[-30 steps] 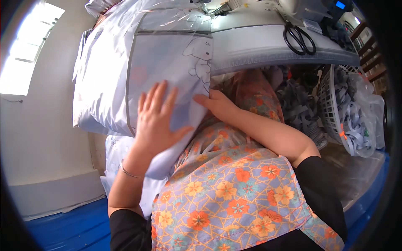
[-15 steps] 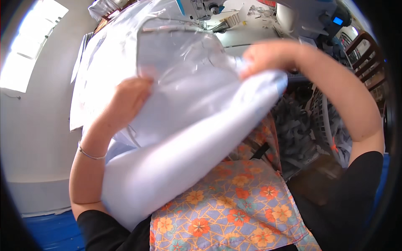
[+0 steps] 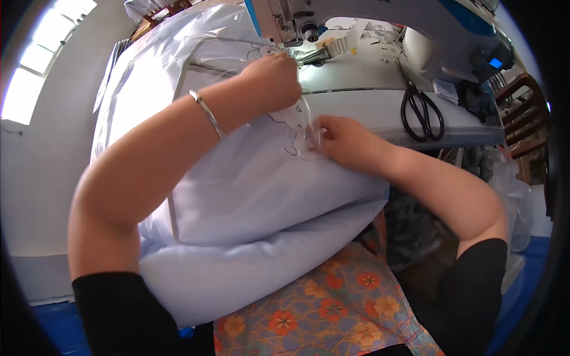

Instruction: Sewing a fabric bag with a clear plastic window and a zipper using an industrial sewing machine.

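Observation:
A large pale, shiny plastic sheet (image 3: 249,190) with grey edging spreads over the table and hangs down across my lap. Dark line drawings show on a clear part of it between my hands. My left hand (image 3: 274,82), closed, is at the sheet's edge just below the needle area of a sewing machine (image 3: 380,16); its fingertips are hidden. Lower and to the right, my right hand (image 3: 344,141) pinches the clear edge of the sheet, slightly blurred.
Black-handled scissors (image 3: 423,113) lie on the table right of my hands. A metal guide (image 3: 317,54) sits by the needle. A wooden chair (image 3: 525,115) stands at the right, with clear plastic bags (image 3: 509,196) below it. A floral apron (image 3: 320,308) covers my lap.
My left hand has moved up and right to the machine. My right hand has come down and left. The raised sheet now lies lower and flatter, and the scissors have come into sight.

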The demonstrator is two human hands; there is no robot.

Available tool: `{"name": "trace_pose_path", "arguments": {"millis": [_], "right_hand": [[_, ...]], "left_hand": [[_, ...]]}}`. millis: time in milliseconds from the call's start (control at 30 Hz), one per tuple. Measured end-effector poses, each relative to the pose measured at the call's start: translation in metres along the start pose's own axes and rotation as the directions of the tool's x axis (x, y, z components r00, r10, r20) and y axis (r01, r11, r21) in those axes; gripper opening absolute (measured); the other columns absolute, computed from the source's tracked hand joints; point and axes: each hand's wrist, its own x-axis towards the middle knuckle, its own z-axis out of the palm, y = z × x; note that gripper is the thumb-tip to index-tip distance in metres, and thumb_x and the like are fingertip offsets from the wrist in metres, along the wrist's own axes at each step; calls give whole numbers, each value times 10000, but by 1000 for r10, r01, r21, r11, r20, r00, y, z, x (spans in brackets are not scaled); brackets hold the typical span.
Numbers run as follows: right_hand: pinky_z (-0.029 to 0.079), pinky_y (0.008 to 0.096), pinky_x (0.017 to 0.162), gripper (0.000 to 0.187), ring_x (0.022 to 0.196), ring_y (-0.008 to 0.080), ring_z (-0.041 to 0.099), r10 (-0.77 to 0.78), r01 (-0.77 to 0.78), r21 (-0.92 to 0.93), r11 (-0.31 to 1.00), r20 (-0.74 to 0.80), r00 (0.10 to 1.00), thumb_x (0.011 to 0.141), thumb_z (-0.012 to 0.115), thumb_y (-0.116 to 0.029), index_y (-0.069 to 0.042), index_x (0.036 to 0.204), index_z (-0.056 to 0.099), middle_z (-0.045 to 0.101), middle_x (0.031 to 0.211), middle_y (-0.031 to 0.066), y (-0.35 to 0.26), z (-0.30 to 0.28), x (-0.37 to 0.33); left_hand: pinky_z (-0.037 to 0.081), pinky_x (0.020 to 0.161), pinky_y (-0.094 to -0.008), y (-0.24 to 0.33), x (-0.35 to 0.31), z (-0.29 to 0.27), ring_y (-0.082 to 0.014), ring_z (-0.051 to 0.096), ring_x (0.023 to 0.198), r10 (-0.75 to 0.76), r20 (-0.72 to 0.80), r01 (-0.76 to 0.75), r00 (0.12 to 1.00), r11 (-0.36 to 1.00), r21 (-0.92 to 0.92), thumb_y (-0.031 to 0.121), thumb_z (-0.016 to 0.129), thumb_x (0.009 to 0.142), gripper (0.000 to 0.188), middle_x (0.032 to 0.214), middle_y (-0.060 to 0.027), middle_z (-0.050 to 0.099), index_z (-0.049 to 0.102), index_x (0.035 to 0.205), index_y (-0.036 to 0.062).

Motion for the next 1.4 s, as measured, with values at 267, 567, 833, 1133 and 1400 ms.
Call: {"name": "trace_pose_path", "arguments": {"millis": [267, 567, 833, 1133, 1400], "right_hand": [[413, 290, 596, 428, 630, 96, 495, 106, -104, -20, 994, 161, 981, 944, 622, -144, -37, 1356, 582, 594, 686, 30, -20, -47, -24], [482, 323, 674, 442, 682, 172, 601, 68, -61, -41, 997, 212, 975, 931, 613, -126, -16, 1357, 575, 697, 821, 129, -22, -23, -4], [470, 296, 661, 434, 673, 115, 551, 110, -111, -7, 994, 200, 974, 944, 610, -112, -35, 1370, 576, 627, 741, 73, -28, -25, 8], [477, 324, 667, 420, 669, 169, 561, 18, -11, -36, 999, 207, 978, 941, 611, -109, -34, 1353, 584, 623, 746, 99, -20, -36, 19], [514, 340, 757, 405, 787, 234, 663, 58, -55, -19, 998, 194, 979, 946, 590, -134, 23, 1319, 593, 714, 932, 196, -22, -38, 15]], "left_hand": [[288, 1122, -651, -10, -37, 83, -313, 400, 1423, -74, -336, -20, 939, 963, -268, 102, 536, 847, 647, 1533, -148, 430, 411, 1479, 47], [228, 1177, -600, -39, -36, 67, -280, 350, 1460, 153, -218, -190, 964, 969, -159, 41, 535, 814, 674, 1562, -115, 404, 468, 1479, 131], [252, 1182, -555, -64, -23, 72, -277, 377, 1442, 265, -288, -318, 920, 936, -154, 40, 523, 834, 599, 1521, -112, 453, 529, 1426, 130], [378, 1111, -473, -47, 5, 9, -270, 552, 1278, 432, -97, -443, 896, 878, -182, 95, 551, 851, 464, 1374, -154, 573, 594, 1313, 86], [321, 1144, -555, -11, -27, 75, -377, 411, 1386, -23, -378, -142, 925, 904, -402, 167, 569, 885, 537, 1437, -238, 476, 493, 1361, -70]]}}
